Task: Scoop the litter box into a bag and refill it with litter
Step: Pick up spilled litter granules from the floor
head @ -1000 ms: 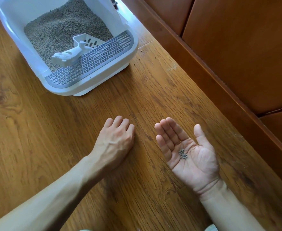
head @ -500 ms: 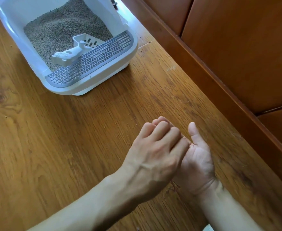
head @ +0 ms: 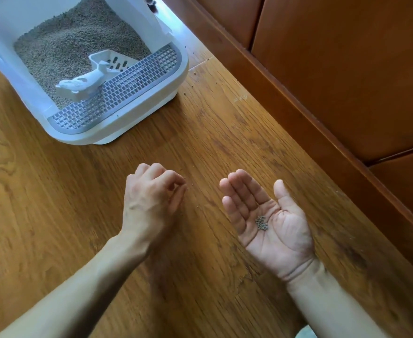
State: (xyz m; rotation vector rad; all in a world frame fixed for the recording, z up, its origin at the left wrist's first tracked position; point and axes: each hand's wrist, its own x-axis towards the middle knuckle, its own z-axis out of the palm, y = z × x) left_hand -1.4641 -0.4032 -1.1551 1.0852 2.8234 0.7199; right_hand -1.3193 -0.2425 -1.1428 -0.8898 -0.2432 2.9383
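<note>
Head view shows stray-pellet pickup on the wooden floor point(head: 200, 142): best to pinch each grain and keep the cupped palm level. Left hand point(head: 151, 198) hovers, fingertips curled towards a pellet, contents unclear; right hand point(head: 269, 223) lies flat open, carrying pellets point(head: 261, 223). Litter box point(head: 137, 125) sits toward the floor's far left.

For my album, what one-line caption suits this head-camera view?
Right hand cups spilled litter pellets while the left hand pinches more from the floor near the litter box.
</note>
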